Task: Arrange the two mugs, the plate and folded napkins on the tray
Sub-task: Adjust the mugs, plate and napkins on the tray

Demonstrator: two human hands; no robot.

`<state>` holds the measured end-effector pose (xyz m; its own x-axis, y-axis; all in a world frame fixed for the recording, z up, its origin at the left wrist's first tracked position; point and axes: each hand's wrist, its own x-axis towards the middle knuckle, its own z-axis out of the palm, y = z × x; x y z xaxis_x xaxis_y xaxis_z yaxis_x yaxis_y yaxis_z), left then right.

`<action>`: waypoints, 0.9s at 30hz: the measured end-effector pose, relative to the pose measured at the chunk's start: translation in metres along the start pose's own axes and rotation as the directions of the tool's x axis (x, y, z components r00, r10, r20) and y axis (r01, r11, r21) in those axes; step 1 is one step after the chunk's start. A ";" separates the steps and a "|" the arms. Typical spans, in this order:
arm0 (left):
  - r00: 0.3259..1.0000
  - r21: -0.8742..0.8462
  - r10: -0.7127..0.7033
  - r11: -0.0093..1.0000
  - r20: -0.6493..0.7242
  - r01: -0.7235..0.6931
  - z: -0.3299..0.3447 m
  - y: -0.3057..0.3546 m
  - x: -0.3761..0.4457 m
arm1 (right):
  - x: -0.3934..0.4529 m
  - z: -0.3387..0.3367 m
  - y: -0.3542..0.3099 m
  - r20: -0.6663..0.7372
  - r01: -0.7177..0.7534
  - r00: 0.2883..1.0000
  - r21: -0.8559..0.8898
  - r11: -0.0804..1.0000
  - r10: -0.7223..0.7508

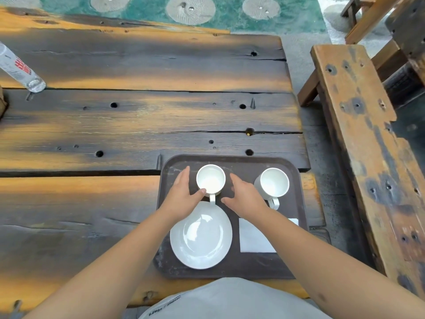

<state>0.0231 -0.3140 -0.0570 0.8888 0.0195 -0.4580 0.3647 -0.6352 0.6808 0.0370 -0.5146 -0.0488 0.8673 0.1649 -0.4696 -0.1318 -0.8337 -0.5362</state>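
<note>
while both hands are flanking the left mug (211, 179) on the tray (296, 210), the left hand (181, 189) is spreading wide, thumb touching its rim, and the right hand (242, 194) is hovering wide just beside it.

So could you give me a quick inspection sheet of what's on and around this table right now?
Surface: weathered wooden table, brown tray at its near edge.
Job's things: two white mugs, left mug and right mug, white plate, folded napkin, all on the tray.
Clutter: clear plastic bottle, far left.
Hands: left hand and right hand open, flanking the left mug; left thumb at its rim.
Cables: nothing seen.
Surroundings: wooden bench, right.
</note>
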 end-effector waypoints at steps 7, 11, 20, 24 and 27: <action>0.947 0.089 0.309 0.949 -0.082 -0.302 0.017 0.036 -0.030 | -0.039 -0.018 0.020 -0.051 0.027 0.998 -0.054 0.998 -0.030; 0.927 0.100 0.374 0.923 -0.005 -0.372 0.041 0.059 -0.037 | -0.058 -0.037 0.037 -0.106 0.034 0.993 -0.065 0.997 -0.041; 0.979 0.048 0.179 0.982 0.099 -0.185 0.096 0.097 -0.013 | -0.054 -0.077 0.090 -0.245 -0.025 0.970 -0.095 0.995 0.001; 0.982 0.043 0.133 0.989 0.136 -0.140 0.111 0.108 0.001 | -0.039 -0.081 0.106 -0.216 0.004 0.976 -0.067 0.998 -0.018; 0.984 -0.018 0.113 0.994 0.137 -0.111 0.123 0.114 0.006 | -0.028 -0.081 0.116 -0.171 -0.017 0.985 -0.043 0.999 0.009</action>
<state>0.0353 -0.4813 -0.0526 0.8777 -0.1582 -0.4523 0.2685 -0.6195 0.7377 0.0359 -0.6583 -0.0408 0.9353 0.0646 -0.3479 -0.1258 -0.8582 -0.4977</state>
